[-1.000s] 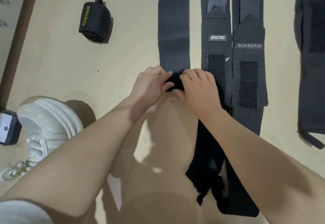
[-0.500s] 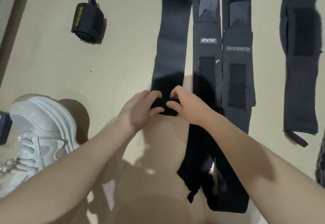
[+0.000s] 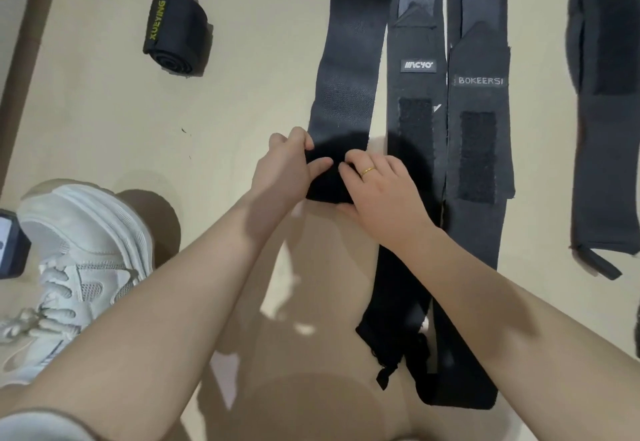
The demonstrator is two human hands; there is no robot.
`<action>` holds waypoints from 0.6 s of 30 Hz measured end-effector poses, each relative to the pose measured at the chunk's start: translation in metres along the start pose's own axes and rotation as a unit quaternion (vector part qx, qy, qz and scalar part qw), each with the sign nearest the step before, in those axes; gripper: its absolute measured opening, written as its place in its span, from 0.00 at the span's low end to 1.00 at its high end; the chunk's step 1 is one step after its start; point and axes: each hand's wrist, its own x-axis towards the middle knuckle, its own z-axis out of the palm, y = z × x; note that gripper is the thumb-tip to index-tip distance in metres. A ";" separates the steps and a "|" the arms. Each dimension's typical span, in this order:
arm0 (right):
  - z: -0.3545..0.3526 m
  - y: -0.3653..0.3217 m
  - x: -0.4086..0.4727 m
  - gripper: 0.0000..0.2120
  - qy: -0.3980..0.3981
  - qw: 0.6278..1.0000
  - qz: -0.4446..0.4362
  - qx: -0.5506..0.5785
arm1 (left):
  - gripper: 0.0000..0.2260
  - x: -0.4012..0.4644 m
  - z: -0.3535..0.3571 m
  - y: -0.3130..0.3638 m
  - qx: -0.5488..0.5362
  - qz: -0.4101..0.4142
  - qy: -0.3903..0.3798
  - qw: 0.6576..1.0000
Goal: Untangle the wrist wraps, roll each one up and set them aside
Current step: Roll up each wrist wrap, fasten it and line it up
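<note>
Over the last second the small black roll at the near end of the leftmost flat wrap has grown thicker, and more of that strip has been taken up, so the rolling of this second wrap is judged well under way but far from finished; most of its length is still laid out flat on the floor. The roll is pinched on its left by the curled fingers and thumb of the left hand, while the right hand, a gold ring on one finger, is curled over its right end. Just beside it the IINCYO wrap and the BOKEERSI wrap are laid flat and touching, near enough to be snagged. A fourth wrap is laid well apart. One finished XUEYING roll is set aside near a white shoe.
</note>
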 end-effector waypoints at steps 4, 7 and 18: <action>-0.013 0.008 0.014 0.28 -0.055 0.995 -0.006 0.079 | 0.07 0.001 -0.005 -0.008 -0.081 0.005 -0.040 0.996; -0.026 0.017 0.021 0.24 -0.124 0.963 0.063 0.229 | 0.10 -0.010 -0.018 -0.014 -0.198 -0.024 -0.075 0.977; -0.010 0.000 0.024 0.16 -0.021 0.906 0.259 0.334 | 0.13 -0.037 -0.002 -0.021 -0.257 0.002 -0.043 0.965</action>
